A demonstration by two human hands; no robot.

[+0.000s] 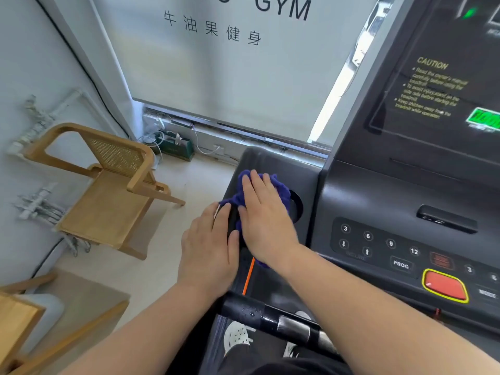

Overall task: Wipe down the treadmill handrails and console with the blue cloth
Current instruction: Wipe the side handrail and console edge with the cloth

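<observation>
The blue cloth (280, 192) lies bunched on the left wing of the black treadmill console (378, 201), beside a round cup recess (296, 207). My right hand (266, 220) presses flat on the cloth, fingers spread and pointing away from me. My left hand (209, 247) rests on the console's left edge next to the cloth, its thumb touching the cloth's lower fold. The front handrail bar (276, 319), black with silver grip sections and water drops, runs below my forearms.
The console panel to the right has number buttons, a PROG key and a red stop button (445, 286). A wooden chair (108, 190) stands on the floor to the left, a second wooden chair (19, 323) at the lower left. White shoes show below the bar.
</observation>
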